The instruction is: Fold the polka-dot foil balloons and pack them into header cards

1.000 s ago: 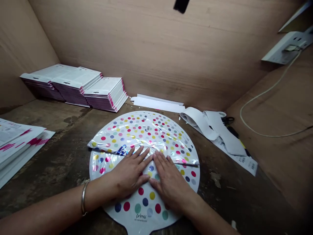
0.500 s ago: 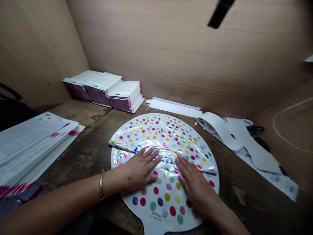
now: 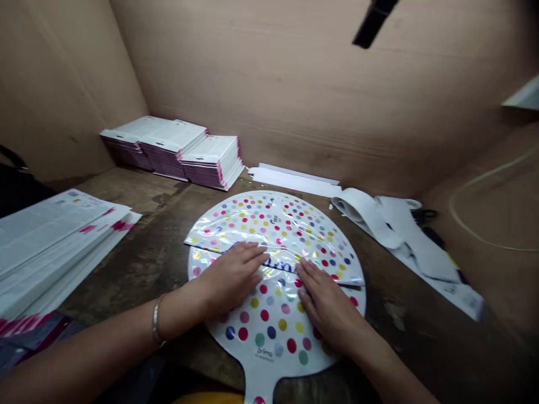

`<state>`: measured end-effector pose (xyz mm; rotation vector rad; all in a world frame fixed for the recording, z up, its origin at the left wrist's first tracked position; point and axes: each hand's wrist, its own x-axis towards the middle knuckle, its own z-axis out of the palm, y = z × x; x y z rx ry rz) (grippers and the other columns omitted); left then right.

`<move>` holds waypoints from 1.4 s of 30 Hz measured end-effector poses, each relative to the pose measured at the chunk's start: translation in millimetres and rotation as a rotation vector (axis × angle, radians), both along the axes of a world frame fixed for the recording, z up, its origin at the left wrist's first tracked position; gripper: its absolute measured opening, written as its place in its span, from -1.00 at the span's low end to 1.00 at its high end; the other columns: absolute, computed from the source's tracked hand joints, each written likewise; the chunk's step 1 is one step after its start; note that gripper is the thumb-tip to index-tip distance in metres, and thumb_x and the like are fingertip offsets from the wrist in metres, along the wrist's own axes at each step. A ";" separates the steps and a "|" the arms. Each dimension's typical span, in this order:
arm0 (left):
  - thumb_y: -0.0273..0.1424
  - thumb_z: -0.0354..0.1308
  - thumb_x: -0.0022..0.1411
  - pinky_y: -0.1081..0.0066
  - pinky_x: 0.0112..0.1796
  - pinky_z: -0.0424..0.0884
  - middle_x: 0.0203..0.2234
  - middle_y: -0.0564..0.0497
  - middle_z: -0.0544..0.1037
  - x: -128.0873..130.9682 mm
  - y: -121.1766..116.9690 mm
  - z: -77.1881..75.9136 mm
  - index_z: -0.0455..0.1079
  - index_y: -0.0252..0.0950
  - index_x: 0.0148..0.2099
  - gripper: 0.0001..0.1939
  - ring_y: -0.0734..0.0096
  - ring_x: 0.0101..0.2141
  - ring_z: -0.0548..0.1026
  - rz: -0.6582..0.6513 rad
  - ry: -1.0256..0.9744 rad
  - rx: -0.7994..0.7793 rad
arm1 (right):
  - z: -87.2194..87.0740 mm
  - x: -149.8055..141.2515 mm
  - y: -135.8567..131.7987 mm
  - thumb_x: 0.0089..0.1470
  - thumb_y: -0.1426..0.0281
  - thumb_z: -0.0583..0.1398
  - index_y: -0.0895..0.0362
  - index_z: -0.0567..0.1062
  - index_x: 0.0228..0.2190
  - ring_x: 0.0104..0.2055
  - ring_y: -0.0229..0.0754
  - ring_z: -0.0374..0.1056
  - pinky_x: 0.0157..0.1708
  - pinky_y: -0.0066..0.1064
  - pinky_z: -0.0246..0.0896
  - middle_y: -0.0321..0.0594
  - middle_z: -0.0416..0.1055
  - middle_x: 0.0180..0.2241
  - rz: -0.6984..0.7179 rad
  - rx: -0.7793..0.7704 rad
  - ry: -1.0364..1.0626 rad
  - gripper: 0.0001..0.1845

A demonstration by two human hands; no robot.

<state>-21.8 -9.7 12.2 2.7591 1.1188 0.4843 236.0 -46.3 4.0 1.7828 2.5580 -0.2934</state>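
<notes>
A round white foil balloon (image 3: 290,314) with coloured polka dots lies flat on the table, its narrow neck toward me. Its far part is folded over toward me, and the fold's straight edge crosses the middle. Pressed flat by that edge, my left hand (image 3: 233,275) rests on the left half with fingers stretched out. My right hand (image 3: 328,306) lies on the right half, fingers also extended, tips near the edge. Blue lettering shows between the two hands. Neither hand grips the foil.
Stacks of printed white cards (image 3: 168,146) stand against the back panel. A pile of larger printed sheets (image 3: 54,241) lies at the left. Curled label strips (image 3: 404,235) and dark scissors (image 3: 425,216) are to the right, with flat white strips (image 3: 295,178) behind the balloon.
My left hand has slid slightly across the foil toward the left, its fingers closer together. My right hand stays nearly in place. The view has shifted, showing more of the balloon's neck.
</notes>
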 end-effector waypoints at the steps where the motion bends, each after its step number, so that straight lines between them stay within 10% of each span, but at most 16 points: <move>1: -0.39 -0.01 0.27 0.20 0.10 0.19 0.08 -0.14 0.35 17.5 1.4 -1.4 0.24 -0.32 0.14 -0.61 0.20 0.09 0.27 -0.057 -0.011 -0.046 | 2.9 2.9 1.4 0.14 0.39 -0.02 0.24 0.10 0.21 0.28 -0.07 -0.06 0.21 -0.14 -0.03 -0.06 -0.03 0.26 -0.014 0.010 0.009 -0.40; 9: -0.33 0.06 0.23 0.23 -0.12 0.34 -0.17 -0.12 0.45 31.5 19.4 -7.0 0.28 -0.29 0.02 -0.68 0.18 -0.13 0.40 -0.067 0.020 -0.139 | 5.9 58.3 10.6 -0.01 0.62 0.03 0.19 0.43 -0.03 0.07 -0.01 0.25 0.06 -0.15 0.17 -0.07 0.42 -0.03 -0.074 0.175 -0.061 -0.51; 17: -0.48 0.06 0.22 0.26 -0.08 0.28 -0.26 -0.05 0.49 47.1 32.9 -1.4 0.38 -0.25 -0.16 -0.85 0.28 -0.20 0.43 -0.236 0.093 -0.032 | 35.1 -33.0 -49.4 -0.01 0.65 0.08 0.14 0.50 -0.27 -0.42 -0.10 0.41 -0.40 -0.32 0.32 -0.16 0.49 -0.45 -0.086 0.015 -0.118 -0.69; 19: -0.52 0.05 0.20 0.29 -0.10 0.30 -0.29 -0.06 0.51 44.6 33.5 -6.3 0.40 -0.27 -0.22 -0.86 0.29 -0.20 0.44 -0.271 0.043 -0.094 | 54.0 -38.4 -56.5 0.06 0.47 0.14 0.12 0.46 -0.13 -0.26 -0.06 0.44 -0.27 -0.28 0.36 -0.11 0.51 -0.28 0.002 -0.050 0.023 -0.71; 23: -0.47 0.07 0.14 0.32 -0.13 0.38 -0.20 -0.03 0.53 13.5 28.0 -14.8 0.42 -0.24 -0.12 -0.76 0.30 -0.18 0.48 -0.086 -0.289 -0.365 | 75.5 -0.2 -50.9 -0.10 0.17 0.29 0.02 -0.02 0.24 0.25 0.01 0.02 0.12 -0.22 0.16 -0.14 -0.01 0.26 0.212 -0.110 0.225 -0.04; 26: -0.36 0.13 0.11 0.28 -0.10 0.40 -0.16 -0.01 0.54 -17.0 14.6 -13.9 0.44 -0.20 -0.08 -0.71 0.25 -0.15 0.50 0.005 -0.460 -0.576 | 54.1 30.6 -32.8 0.03 0.38 0.18 -0.04 -0.04 0.25 0.30 -0.02 -0.15 0.20 -0.11 0.00 -0.23 -0.14 0.29 0.179 -0.019 0.237 -0.18; 31: -0.34 0.16 0.10 0.18 0.00 0.32 -0.12 -0.04 0.53 -44.4 -9.4 -8.0 0.47 -0.17 -0.11 -0.74 0.15 -0.05 0.45 0.036 -0.432 -0.615 | 5.0 38.8 -12.0 0.05 0.38 0.17 0.04 0.29 0.11 0.26 -0.02 -0.01 0.18 -0.07 0.03 -0.17 0.19 0.17 0.153 0.018 0.278 -0.44; 42: -0.39 0.13 0.15 0.26 0.04 0.30 -0.07 -0.02 0.51 -58.2 -12.1 -11.6 0.41 -0.14 -0.02 -0.69 0.22 0.02 0.39 -0.101 -0.294 -0.474 | 2.0 25.5 4.1 -0.03 0.34 0.23 0.06 0.43 0.00 0.11 0.00 0.22 0.06 -0.12 0.20 -0.14 0.38 0.03 0.264 -0.023 0.364 -0.50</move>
